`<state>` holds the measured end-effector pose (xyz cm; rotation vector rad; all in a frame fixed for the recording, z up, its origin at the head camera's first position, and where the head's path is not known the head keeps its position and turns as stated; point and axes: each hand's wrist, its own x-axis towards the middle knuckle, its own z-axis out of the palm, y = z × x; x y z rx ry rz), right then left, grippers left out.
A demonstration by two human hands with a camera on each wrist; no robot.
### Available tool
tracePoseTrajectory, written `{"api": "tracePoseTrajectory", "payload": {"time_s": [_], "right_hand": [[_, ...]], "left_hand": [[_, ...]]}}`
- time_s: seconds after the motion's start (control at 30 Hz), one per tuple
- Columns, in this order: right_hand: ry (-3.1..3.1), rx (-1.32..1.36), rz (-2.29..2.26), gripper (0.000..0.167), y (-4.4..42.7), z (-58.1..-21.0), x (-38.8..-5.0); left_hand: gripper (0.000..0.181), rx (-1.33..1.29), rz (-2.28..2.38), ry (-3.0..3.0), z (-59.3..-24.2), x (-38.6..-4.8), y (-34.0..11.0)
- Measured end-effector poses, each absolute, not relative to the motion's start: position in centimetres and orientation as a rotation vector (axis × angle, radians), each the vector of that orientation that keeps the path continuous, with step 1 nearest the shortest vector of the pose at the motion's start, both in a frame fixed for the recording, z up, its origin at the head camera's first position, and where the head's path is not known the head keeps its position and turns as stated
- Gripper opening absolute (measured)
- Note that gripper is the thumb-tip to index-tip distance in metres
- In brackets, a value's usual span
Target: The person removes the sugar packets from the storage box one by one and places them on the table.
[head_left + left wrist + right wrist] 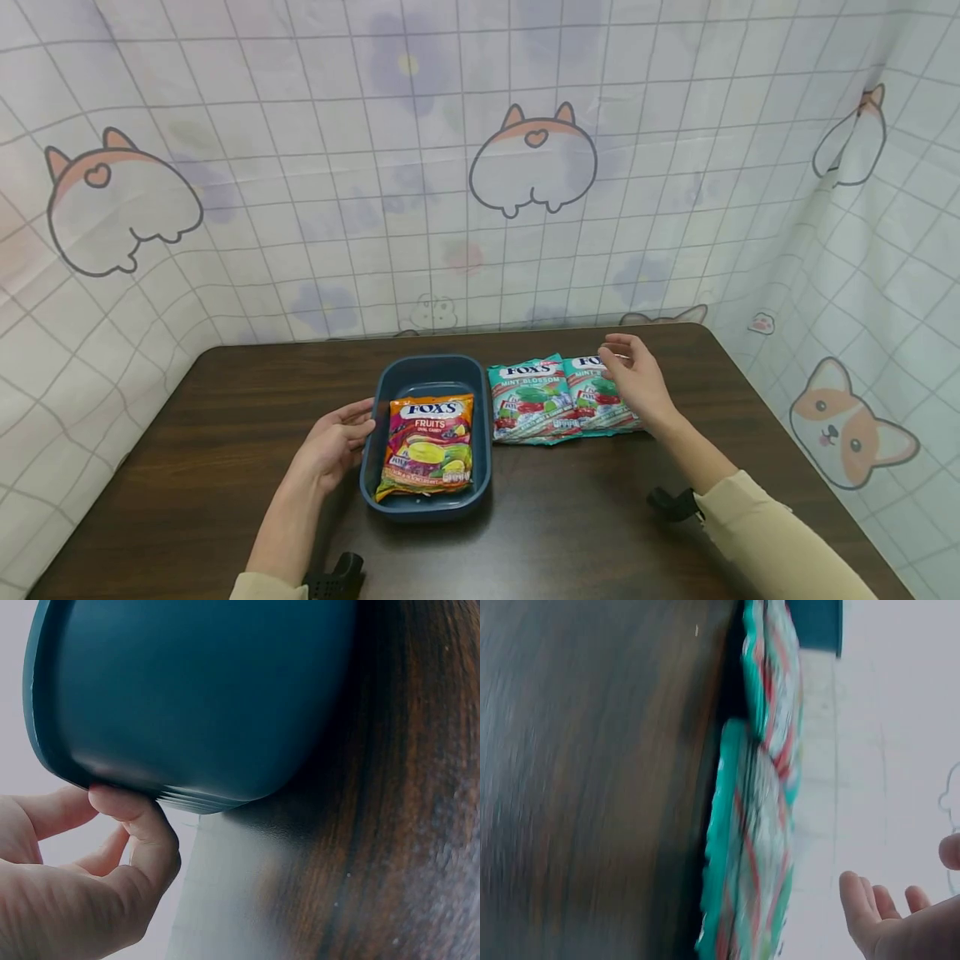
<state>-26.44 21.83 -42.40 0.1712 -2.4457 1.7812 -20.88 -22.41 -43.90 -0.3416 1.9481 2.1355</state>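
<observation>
A dark blue plastic tub (369,492) holds an orange-and-purple bag of Fox's Fruits candy (427,446) lying face up. At the tub's left side is my left hand (330,446); its fingertips touch the outer wall just under the rim, as the left wrist view also shows. To the right of the tub lie two teal bags of Fox's Mint Blossom candy, a left one (528,404) and a right one (596,392), side by side and touching. My right hand (637,375) hovers over the right mint bag with loosely bent fingers, apart from it in the right wrist view.
Everything rests on a dark wood-grain table (225,433). A white gridded cloth (420,250) with corgi drawings hangs behind the table and along its sides. Each wrist wears a black camera strap, like the one on the right wrist (675,504).
</observation>
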Motion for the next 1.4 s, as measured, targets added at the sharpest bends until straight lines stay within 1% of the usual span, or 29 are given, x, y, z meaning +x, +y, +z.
{"api": "tracePoseTrajectory", "payload": {"time_s": [0.13,0.5,0.67,0.83,1.0,1.17,1.4], "right_hand": [[-2.398,0.211,1.94,0.051,20.3,-41.8,-25.9],[-2.399,0.272,2.319,0.058,16.1,-40.0,-24.2],[-2.408,0.265,2.416,0.061,13.9,-39.5,-23.3],[-2.428,0.27,2.468,0.059,12.2,-39.3,-22.6],[-2.431,0.306,2.539,0.061,10.8,-39.2,-21.9],[-2.42,0.332,2.597,0.06,9.7,-39.3,-21.5],[-2.411,0.296,2.663,0.06,8.0,-39.2,-21.0]], "left_hand": [[0.048,-0.343,2.129,1.955,-43.8,-20.9,-22.5],[0.05,-0.327,2.124,1.951,-43.7,-20.8,-22.6],[0.051,-0.32,2.116,1.958,-43.6,-20.7,-22.7],[0.051,-0.318,2.119,1.954,-43.7,-20.8,-22.5],[0.049,-0.329,2.115,1.962,-43.9,-21.0,-22.3],[0.05,-0.329,2.107,1.971,-43.9,-21.0,-22.3],[0.049,-0.338,2.094,1.985,-43.8,-20.9,-22.3]]}}
